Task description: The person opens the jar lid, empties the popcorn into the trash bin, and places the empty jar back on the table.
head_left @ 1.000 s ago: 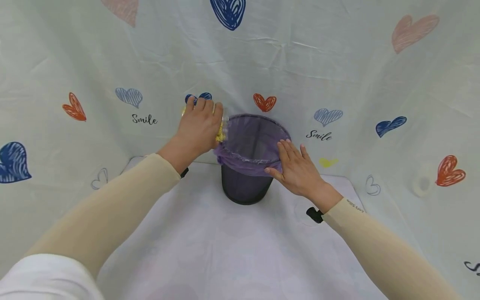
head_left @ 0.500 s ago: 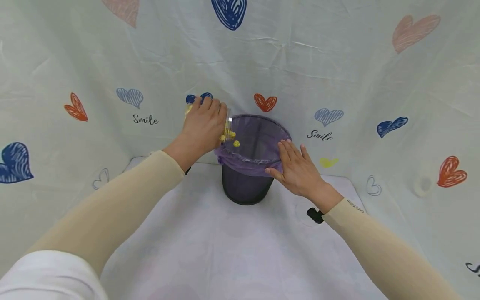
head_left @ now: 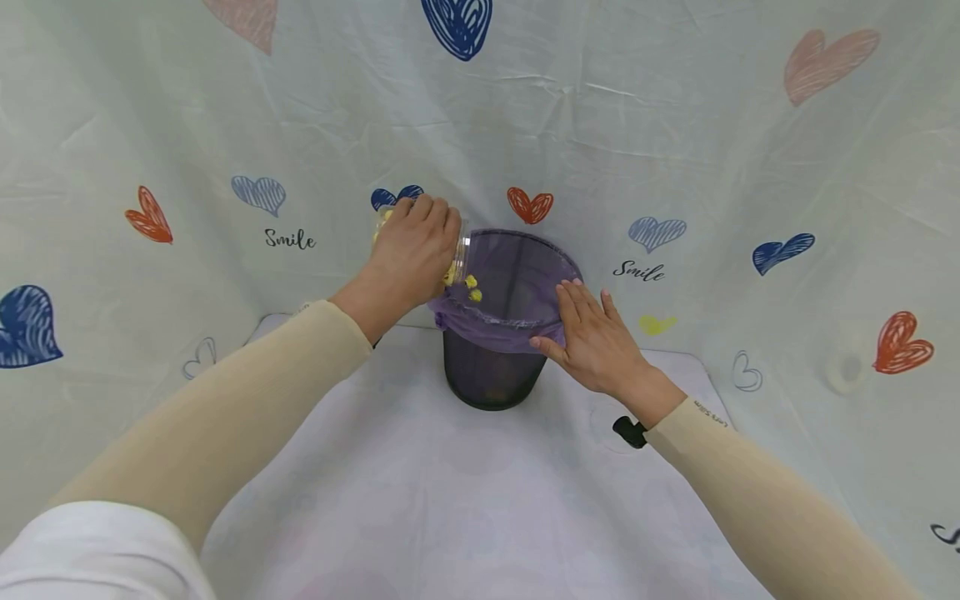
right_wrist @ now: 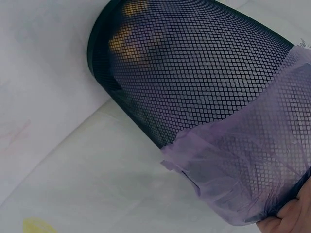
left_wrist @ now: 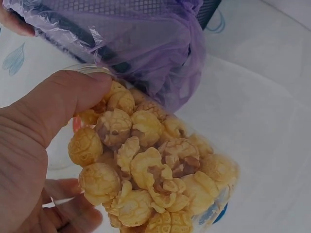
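Observation:
In the head view my left hand (head_left: pixel 416 250) grips a clear plastic jar (head_left: pixel 462 250) from above. The jar is tilted on its side, its mouth over the left rim of a black mesh bin (head_left: pixel 491 375). Pieces of yellow popcorn (head_left: pixel 473 289) drop from it into the bin. In the left wrist view the jar still holds plenty of popcorn (left_wrist: pixel 146 160), and the thumb lies along its wall. A thin purple bag (head_left: pixel 495 335) lines the bin and folds over its rim. My right hand (head_left: pixel 596 342) rests on the bin's right rim, fingers straight, touching the bag.
The bin stands on a table with a white cover (head_left: pixel 480 500). Close behind it hangs a white cloth (head_left: pixel 585 142) printed with hearts and words. Through the mesh in the right wrist view, blurred yellow popcorn (right_wrist: pixel 127 43) shows at the bin's bottom.
My left hand has moved slightly right and tipped the jar further over the bin. Popcorn has begun to fall from the mouth. My right hand has stayed in place.

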Demonstrator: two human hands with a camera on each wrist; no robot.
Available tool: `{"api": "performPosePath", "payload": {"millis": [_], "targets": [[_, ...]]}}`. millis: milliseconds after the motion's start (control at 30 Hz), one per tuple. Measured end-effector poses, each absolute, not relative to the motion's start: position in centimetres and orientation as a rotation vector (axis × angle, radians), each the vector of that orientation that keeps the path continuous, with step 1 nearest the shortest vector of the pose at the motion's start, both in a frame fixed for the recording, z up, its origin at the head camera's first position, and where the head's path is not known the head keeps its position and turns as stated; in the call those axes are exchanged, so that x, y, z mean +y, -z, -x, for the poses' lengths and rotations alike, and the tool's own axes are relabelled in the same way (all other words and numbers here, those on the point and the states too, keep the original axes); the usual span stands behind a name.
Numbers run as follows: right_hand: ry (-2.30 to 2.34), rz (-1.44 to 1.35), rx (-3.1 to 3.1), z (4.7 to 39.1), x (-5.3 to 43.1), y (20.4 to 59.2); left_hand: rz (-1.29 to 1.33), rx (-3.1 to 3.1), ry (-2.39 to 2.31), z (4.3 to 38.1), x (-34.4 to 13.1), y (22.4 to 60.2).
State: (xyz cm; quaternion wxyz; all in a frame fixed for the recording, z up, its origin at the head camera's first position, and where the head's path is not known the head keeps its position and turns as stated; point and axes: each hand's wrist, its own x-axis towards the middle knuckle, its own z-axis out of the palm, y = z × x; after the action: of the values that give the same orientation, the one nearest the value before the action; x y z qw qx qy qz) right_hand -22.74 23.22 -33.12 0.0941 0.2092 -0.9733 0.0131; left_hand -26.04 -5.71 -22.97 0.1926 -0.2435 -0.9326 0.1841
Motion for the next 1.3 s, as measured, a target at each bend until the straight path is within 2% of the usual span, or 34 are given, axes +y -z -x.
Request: {"api": "performPosePath", "payload": {"millis": [1300], "targets": [[-0.025,-0.635,-2.847,22.7,23.4,33.4,0.755,-2.481,-0.553,26.4,-5.6,24.1]]}}
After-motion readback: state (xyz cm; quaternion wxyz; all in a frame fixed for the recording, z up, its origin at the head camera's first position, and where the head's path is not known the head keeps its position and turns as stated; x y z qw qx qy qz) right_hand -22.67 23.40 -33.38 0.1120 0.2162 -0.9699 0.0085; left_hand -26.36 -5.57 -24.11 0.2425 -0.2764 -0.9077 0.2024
